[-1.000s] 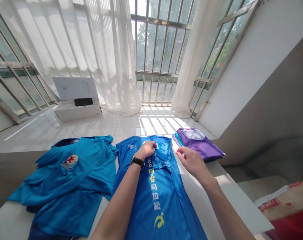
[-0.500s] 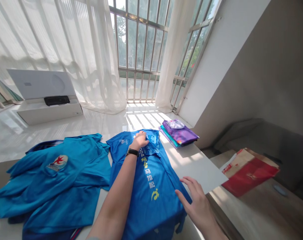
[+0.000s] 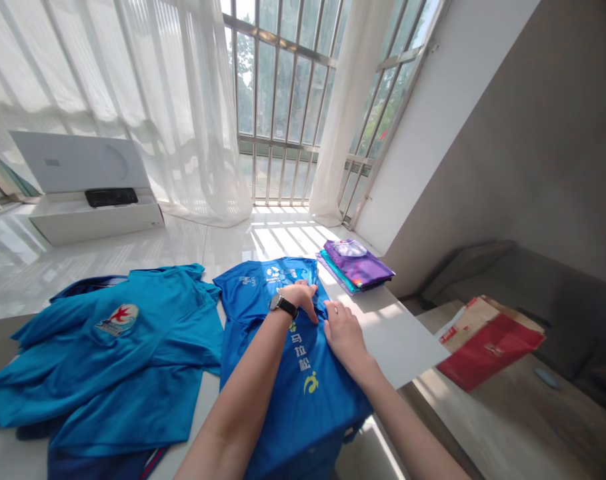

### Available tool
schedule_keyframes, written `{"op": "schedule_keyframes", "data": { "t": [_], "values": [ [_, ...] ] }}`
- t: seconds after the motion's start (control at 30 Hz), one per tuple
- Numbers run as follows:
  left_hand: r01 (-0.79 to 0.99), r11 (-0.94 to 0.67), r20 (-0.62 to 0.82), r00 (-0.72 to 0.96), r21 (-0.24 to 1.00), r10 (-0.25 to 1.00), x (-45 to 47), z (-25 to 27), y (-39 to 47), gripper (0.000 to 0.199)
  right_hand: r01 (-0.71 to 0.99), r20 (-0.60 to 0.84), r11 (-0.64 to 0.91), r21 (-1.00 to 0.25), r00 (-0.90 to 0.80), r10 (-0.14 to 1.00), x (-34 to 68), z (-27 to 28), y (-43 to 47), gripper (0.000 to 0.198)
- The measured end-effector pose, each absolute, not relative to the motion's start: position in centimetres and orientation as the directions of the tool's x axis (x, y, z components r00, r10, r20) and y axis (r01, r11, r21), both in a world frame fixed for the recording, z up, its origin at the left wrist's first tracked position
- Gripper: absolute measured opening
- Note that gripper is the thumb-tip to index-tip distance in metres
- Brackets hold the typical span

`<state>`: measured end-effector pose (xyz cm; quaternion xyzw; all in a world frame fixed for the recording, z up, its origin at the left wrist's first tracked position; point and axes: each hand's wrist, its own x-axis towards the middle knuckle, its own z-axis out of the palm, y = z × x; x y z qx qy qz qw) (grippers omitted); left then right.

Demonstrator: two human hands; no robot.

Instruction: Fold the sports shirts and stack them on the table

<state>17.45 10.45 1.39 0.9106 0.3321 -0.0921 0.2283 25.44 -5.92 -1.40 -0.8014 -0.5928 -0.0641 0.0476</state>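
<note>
A blue printed T-shirt [image 3: 287, 427] lies spread on the white ledge in front of me, its lower part hanging over the near edge. My left hand [image 3: 301, 297], with a black-strapped watch at its wrist, rests on the upper chest, thumb and fingers apart. Beside it my right hand [image 3: 343, 333] touches the shirt's right edge. Its fingers are stretched out and the thumb lies apart from them; the cloth under the fingertips is partly hidden. To the left lies a teal shirt [image 3: 147, 360] with a red star emblem, on top of darker blue clothing [image 3: 100, 467].
A folded purple and teal stack [image 3: 360, 263] lies on the ledge [image 3: 407, 343] at the right. An open white box [image 3: 97, 227] with a black object stands back left. Lower right, a red and brown paper bag [image 3: 493, 353] lies on a wooden surface. Curtains and a barred window close the back.
My right hand has moved up and left from beside the shirt onto its right edge. My left hand has slid slightly down and right across the chest.
</note>
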Motion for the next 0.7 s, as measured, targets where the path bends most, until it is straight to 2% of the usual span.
{"op": "schedule_keyframes", "data": {
  "t": [0.1,0.2,0.3,0.37,0.43,0.57,0.7],
  "values": [
    [0.653,-0.691,-0.353,0.754,0.31,0.554,17.7,1.7,9.6,0.116,0.947,0.123,-0.314,0.071,0.304,0.945,26.0,-0.9,-7.4,0.05],
    [0.643,-0.707,-0.329,0.763,0.296,0.556,18.0,2.0,8.8,0.111,0.942,0.075,-0.317,0.112,0.31,0.948,26.6,-0.4,-8.9,0.056],
    [0.598,-0.744,-0.247,0.801,0.299,0.545,18.5,2.1,8.3,0.087,0.937,0.031,-0.324,0.131,0.323,0.946,27.2,-0.1,-10.1,0.06],
    [0.561,-0.772,-0.177,0.828,0.3,0.532,18.8,1.8,8.0,0.063,0.933,0.021,-0.343,0.111,0.343,0.939,27.7,0.0,-10.5,0.054],
    [0.527,-0.793,-0.114,0.847,0.304,0.519,19.3,1.2,7.9,0.052,0.927,0.035,-0.368,0.069,0.366,0.93,28.0,0.0,-10.5,0.044],
    [0.519,-0.797,-0.022,0.842,0.309,0.539,20.2,-1.0,7.7,0.061,0.916,0.065,-0.4,-0.01,0.4,0.914,28.1,0.0,-9.5,0.032],
    [0.575,-0.76,0.004,0.797,0.304,0.604,20.5,-3.0,7.7,0.068,0.918,0.042,-0.397,-0.015,0.397,0.917,27.7,0.2,-9.0,0.04]
  ]
}}
